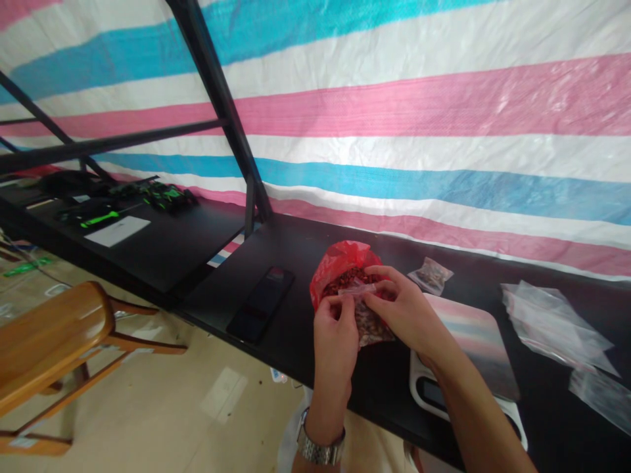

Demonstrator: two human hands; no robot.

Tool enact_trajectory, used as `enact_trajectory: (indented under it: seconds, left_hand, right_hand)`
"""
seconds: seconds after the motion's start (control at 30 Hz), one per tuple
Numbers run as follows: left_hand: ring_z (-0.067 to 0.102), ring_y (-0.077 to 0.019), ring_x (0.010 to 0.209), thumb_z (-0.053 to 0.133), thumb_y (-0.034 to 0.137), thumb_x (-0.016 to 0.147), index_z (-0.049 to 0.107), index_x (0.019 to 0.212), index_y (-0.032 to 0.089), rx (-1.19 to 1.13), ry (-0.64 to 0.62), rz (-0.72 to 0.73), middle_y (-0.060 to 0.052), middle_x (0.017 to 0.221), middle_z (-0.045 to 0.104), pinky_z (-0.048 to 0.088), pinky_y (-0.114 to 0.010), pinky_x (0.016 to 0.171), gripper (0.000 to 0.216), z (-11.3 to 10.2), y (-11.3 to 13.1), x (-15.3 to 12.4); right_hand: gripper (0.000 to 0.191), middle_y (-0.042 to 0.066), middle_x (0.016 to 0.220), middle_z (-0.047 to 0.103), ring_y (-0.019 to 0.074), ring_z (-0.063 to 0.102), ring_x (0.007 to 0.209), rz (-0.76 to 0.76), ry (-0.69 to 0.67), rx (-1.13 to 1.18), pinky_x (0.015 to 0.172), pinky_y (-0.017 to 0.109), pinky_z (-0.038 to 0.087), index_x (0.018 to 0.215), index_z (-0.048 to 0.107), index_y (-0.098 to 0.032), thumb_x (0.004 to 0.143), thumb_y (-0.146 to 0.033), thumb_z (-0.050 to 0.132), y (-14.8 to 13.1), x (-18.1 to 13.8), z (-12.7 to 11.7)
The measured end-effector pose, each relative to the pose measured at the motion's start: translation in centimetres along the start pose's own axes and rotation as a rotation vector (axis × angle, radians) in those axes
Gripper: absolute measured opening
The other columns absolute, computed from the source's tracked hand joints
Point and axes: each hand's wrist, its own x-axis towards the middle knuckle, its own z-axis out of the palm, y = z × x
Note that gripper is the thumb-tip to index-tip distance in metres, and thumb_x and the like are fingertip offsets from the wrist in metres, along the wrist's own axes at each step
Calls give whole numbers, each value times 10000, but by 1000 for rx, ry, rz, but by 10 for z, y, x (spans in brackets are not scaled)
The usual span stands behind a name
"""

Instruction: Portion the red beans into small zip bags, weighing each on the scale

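My left hand and my right hand both pinch the top of a small clear bag filled with reddish-brown bits, held just above the black table. Right behind my hands sits an open red plastic bag holding more of the same reddish bits. A metal watch sits on my left wrist. A digital kitchen scale with a shiny top lies under my right forearm.
A dark phone lies left of the red bag. A small filled clear bag rests behind the scale. Empty clear bags are piled at right. A wooden chair stands at lower left; a black frame post rises behind.
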Motion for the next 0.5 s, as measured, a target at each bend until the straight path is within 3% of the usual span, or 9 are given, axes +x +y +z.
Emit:
enact_trajectory:
  seconds: [0.1, 0.23, 0.4, 0.5]
  left_hand:
    - [651, -179, 687, 696, 561, 919, 656, 762, 189, 63, -19, 92, -19, 726, 675, 547, -276, 641, 406, -2, 1, 0]
    - [700, -208, 779, 571, 520, 1037, 714, 837, 198, 186, -17, 303, -51, 838, 743, 569, -296, 719, 405, -2, 9, -7]
    - [732, -243, 1211, 513, 419, 1104, 791, 1282, 247, 276, -38, 583, -93, 1265, 805, 560, -351, 1059, 372, -3, 17, -15]
    - [690, -234, 1314, 526, 412, 1108, 743, 1420, 281, 289, -146, 696, -79, 1344, 791, 520, -356, 1145, 402, -1, 19, -20]
  right_hand:
    - [475, 1, 776, 740, 181, 666, 661, -4, -10, 25, 586, 285, 475, 1224, 687, -196, 791, -385, 731, -2, 0, -2]
    - [452, 51, 884, 811, 217, 738, 765, -86, -17, 99, 684, 325, 558, 1210, 690, -209, 837, -460, 741, -6, -1, -8]
    - [345, 73, 982, 848, 249, 796, 888, -217, -18, 83, 818, 370, 634, 1142, 753, -225, 860, -419, 788, -25, -14, -28]
    - [196, 70, 1025, 850, 244, 803, 944, -314, 28, -8, 891, 375, 645, 1039, 806, -230, 887, -351, 776, -37, -28, -42]
